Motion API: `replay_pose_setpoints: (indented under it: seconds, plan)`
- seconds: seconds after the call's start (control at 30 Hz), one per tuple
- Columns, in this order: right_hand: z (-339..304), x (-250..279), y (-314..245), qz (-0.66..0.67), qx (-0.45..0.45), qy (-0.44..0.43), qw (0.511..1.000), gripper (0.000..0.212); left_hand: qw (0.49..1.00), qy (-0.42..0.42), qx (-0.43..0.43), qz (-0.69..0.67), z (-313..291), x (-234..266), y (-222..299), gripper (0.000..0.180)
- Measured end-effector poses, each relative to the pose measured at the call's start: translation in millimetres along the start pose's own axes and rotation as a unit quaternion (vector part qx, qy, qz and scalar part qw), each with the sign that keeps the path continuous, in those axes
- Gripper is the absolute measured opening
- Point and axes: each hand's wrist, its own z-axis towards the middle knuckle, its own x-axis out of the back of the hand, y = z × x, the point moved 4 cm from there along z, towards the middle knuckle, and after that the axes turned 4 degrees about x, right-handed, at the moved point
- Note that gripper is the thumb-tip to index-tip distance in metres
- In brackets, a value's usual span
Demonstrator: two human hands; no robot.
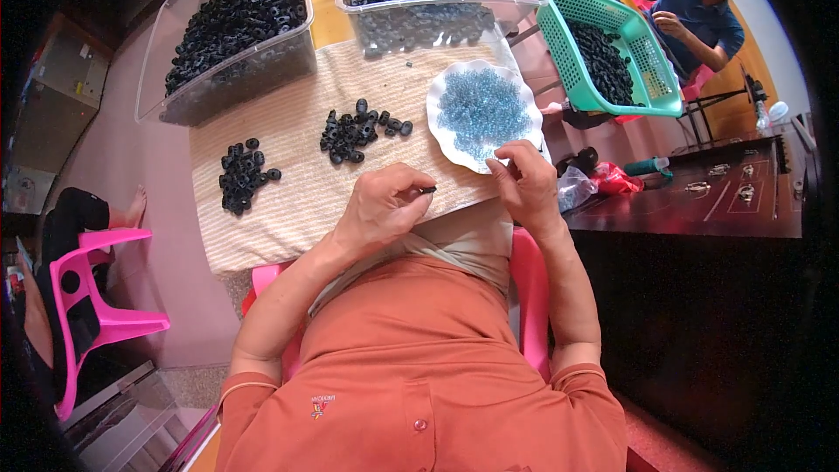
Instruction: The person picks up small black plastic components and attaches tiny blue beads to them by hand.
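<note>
My left hand pinches a small black plastic piece between thumb and fingertips, just over the near edge of the striped cloth. At the near right rim of a white scalloped plate is my right hand, its thumb and index finger drawn together; whatever they hold is too small to make out. Clear bluish beads fill the plate. Two loose piles of similar black pieces lie on the cloth: a middle pile beyond my left hand and a left pile.
Clear plastic bins, one at far left and one at far middle, hold many black pieces. A green basket with more stands at right. Farther right, a co-worker sits. A dark cabinet and a pink chair flank me.
</note>
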Motion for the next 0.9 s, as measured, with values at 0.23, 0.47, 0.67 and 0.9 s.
replay_pose_setpoints:
  seconds: [0.23,0.47,0.67,0.9]
  plan:
    - [1.6,3.8,8.3,0.070,-0.035,0.038,0.996,0.012,0.992,-0.031,0.099,-0.069,-1.9,-2.7,-6.0,0.015]
    - [-1.8,2.2,18.9,0.168,-0.101,0.057,0.979,0.010,0.982,-0.039,0.136,-0.123,-2.8,-5.6,-9.3,0.016]
    - [0.1,2.7,15.7,0.265,-0.148,0.060,0.951,0.009,0.977,-0.042,0.141,-0.153,-4.0,-9.4,-16.7,0.016]
    - [-4.7,-0.6,14.1,0.363,-0.180,0.046,0.913,0.011,0.970,-0.030,0.144,-0.196,-4.3,-12.1,-9.6,0.016]
